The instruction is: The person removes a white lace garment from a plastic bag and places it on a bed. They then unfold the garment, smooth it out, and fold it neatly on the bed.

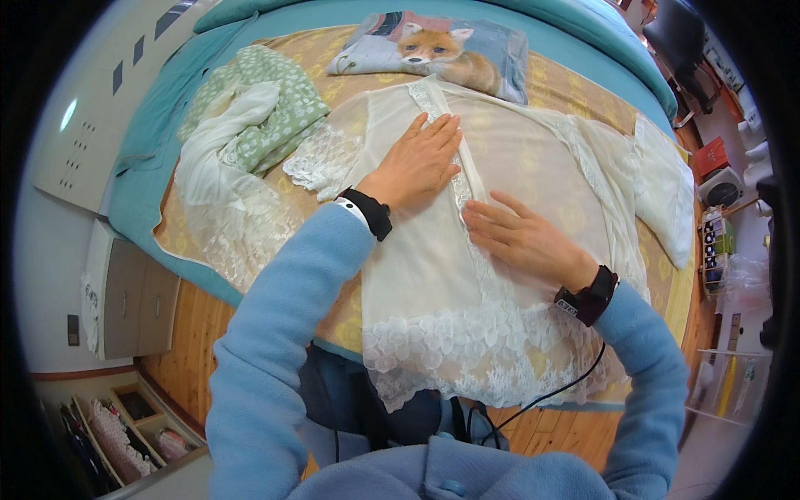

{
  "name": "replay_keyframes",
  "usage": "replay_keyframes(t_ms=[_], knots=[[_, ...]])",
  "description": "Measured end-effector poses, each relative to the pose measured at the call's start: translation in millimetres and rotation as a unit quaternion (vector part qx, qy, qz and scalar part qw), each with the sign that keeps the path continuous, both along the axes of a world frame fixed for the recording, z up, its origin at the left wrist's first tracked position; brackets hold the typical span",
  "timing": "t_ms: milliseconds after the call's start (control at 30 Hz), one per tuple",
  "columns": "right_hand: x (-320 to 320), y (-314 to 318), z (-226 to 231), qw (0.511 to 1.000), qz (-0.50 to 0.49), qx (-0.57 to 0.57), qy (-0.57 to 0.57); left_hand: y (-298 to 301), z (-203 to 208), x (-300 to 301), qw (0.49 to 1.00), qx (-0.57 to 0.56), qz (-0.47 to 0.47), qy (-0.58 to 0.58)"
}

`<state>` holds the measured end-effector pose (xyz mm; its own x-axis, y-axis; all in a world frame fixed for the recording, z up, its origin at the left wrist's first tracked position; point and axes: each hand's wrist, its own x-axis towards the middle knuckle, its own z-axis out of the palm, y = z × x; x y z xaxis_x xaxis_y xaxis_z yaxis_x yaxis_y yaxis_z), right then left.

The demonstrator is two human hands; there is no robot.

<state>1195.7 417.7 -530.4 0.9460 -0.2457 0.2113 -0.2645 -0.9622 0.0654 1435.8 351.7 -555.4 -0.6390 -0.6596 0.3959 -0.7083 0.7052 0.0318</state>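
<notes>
From afar, I see the left hand (419,162) and right hand (527,240) flat, unclenched, over the white blouse (533,150), spread on the yellow cloth (575,79). Probably they keep its front even; firm contact I cannot confirm.

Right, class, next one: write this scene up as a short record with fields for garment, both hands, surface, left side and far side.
Garment: sheer white lace-trimmed top, spread out
Left hand: palm down on the top, fingers by its lace strip
Right hand: nearer the wearer, fingertips at the same strip
Surface: yellow patterned cloth over teal bedding
Left side: green floral fabric and white fabric, bunched
Far side: fox-print item
</notes>
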Motion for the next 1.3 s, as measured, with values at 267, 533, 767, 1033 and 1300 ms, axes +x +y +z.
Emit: replay_keyframes(t_ms=[267,533,767,1033,1300], knots=[[-0.8,-2.3,-5.7,0.997,-0.009,0.081,-0.015,1.9,-10.1,24.0,0.999,0.038,0.026,0.020],[0.8,-0.5,-1.5,0.995,-0.013,0.095,-0.005,-15.2,-21.1,32.8,0.996,0.058,0.069,0.021],[0.3,-1.5,-2.8,0.993,-0.010,0.109,0.040,14.6,-7.1,14.2,1.000,0.015,0.013,0.006],[-5.7,-1.6,-9.1,0.996,-0.013,0.087,0.032,63.7,-6.6,15.9,0.995,0.067,-0.019,-0.076],[-11.0,4.1,-1.3,0.994,-0.014,0.019,0.105,55.5,-5.6,33.4,0.985,0.101,0.098,-0.099]])
